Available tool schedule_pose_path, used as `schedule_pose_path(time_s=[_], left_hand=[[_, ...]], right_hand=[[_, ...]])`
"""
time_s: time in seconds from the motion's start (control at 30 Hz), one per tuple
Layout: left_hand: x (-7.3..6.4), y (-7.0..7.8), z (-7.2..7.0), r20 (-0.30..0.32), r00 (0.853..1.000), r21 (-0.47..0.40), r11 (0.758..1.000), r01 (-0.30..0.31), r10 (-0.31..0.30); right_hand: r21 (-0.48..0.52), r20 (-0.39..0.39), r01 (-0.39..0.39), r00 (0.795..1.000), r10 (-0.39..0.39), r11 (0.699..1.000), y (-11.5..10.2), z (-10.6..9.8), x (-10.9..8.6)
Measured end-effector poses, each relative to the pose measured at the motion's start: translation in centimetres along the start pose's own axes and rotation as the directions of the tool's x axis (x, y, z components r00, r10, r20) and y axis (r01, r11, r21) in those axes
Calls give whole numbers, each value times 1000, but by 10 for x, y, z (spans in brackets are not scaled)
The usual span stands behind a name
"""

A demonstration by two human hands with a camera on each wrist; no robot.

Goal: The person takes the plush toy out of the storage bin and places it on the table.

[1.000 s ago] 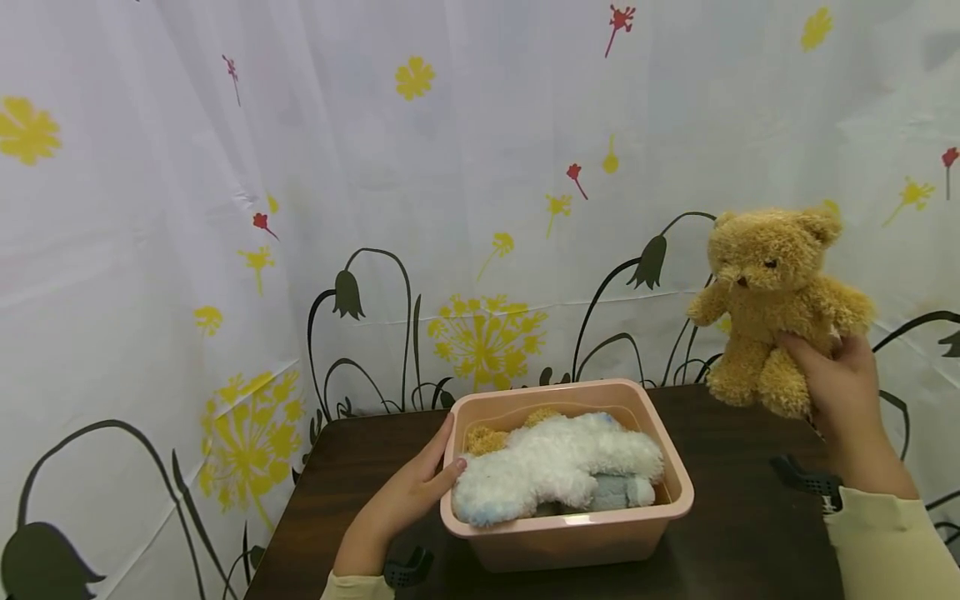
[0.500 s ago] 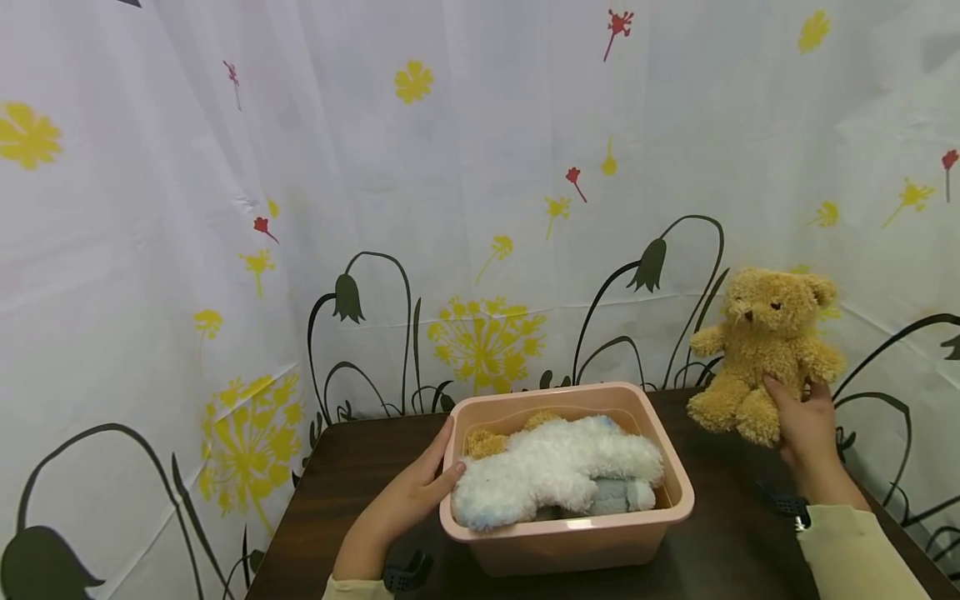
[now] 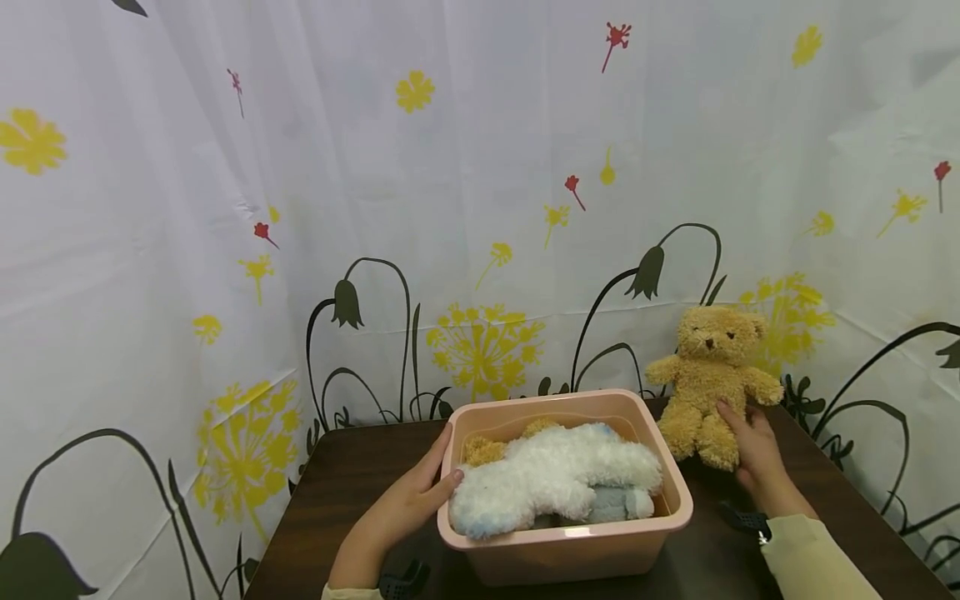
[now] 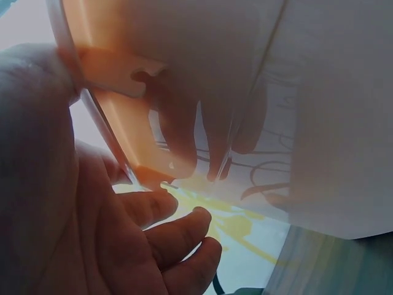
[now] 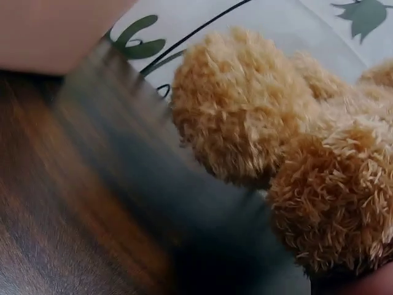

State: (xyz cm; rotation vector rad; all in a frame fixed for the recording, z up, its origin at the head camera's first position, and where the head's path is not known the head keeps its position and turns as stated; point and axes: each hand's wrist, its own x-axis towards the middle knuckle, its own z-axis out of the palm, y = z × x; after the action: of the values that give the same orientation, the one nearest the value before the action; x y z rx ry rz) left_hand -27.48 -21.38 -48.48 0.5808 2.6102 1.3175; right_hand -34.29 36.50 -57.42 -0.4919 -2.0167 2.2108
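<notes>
A golden teddy bear (image 3: 708, 379) is upright at the basin's far right, facing forward. My right hand (image 3: 759, 454) grips it low on its side, with the thumb across its belly. Its furry legs (image 5: 245, 110) fill much of the right wrist view. My left hand (image 3: 408, 500) holds the left rim of a pink plastic basin (image 3: 570, 558), thumb over the edge and fingers outside. The basin's glossy wall (image 4: 331, 141) shows close up in the left wrist view. Inside lies a fluffy white plush toy (image 3: 555, 471) with blue patches, over a grey plush (image 3: 615, 504) and golden fur (image 3: 483, 450).
The basin stands on a dark wooden table (image 3: 337, 462). Behind the table hangs a white curtain (image 3: 480, 200) printed with flowers. Black wrist devices sit at both of my sleeves.
My right hand has brought the teddy bear down and leftward, from high at the right to beside the basin. My left hand keeps its place on the rim.
</notes>
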Motion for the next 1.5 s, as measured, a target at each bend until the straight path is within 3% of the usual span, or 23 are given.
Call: schedule_pose_path(time_s=[0.23,0.5,0.6,0.67,0.73,0.83,0.93,1.03,1.07,1.1,1.13,1.17,1.27,1.33,1.4,1.5], left_hand=[[2,0,1,8,1000,-11,1000,-4,4],[0,0,0,22,1000,-5,1000,-22,22],[-2,-2,1,34,999,-7,1000,-29,29],[-3,-3,1,32,999,-12,999,-31,31],[-3,-4,1,23,999,-21,999,-27,27],[-2,-4,1,2,1000,-29,999,-18,18],[-1,-3,1,-6,1000,-31,999,-10,9],[0,-2,1,-3,1000,-32,999,-11,11],[0,-2,1,1,1000,-34,999,-12,12],[0,-2,1,1,1000,-33,999,-14,14],[0,-3,1,2,1000,-28,999,-16,16],[0,-3,1,2,1000,-27,1000,-15,15],[0,-4,1,1,1000,-19,1000,-11,11],[0,-4,1,-1,1000,-10,1000,-8,8],[0,-3,0,1,1000,-8,1000,-5,5],[0,-1,-1,5,1000,-8,1000,-11,11]], right_hand=[[-28,142,-4,990,8,1000,31,-7,12],[-61,254,115,962,-97,991,40,-11,11],[-91,190,115,977,-96,989,42,-6,7],[-128,102,137,987,-125,982,42,2,4],[-158,-6,176,984,-179,972,43,10,2],[-206,-179,250,941,-288,946,42,24,-3],[-230,-340,306,864,-371,924,42,34,-8],[-275,-457,351,772,-443,895,43,37,-8],[-287,-483,359,747,-458,888,44,37,-7],[-301,-494,350,738,-459,887,45,37,-8],[-317,-485,343,743,-462,884,46,36,-8],[-320,-456,343,762,-460,883,46,35,-8],[-248,-298,324,871,-390,913,45,29,-10],[-176,-181,305,925,-335,936,43,23,-11],[-44,-157,259,952,-263,965,40,18,-9],[156,-221,217,959,-180,964,37,13,-6]])
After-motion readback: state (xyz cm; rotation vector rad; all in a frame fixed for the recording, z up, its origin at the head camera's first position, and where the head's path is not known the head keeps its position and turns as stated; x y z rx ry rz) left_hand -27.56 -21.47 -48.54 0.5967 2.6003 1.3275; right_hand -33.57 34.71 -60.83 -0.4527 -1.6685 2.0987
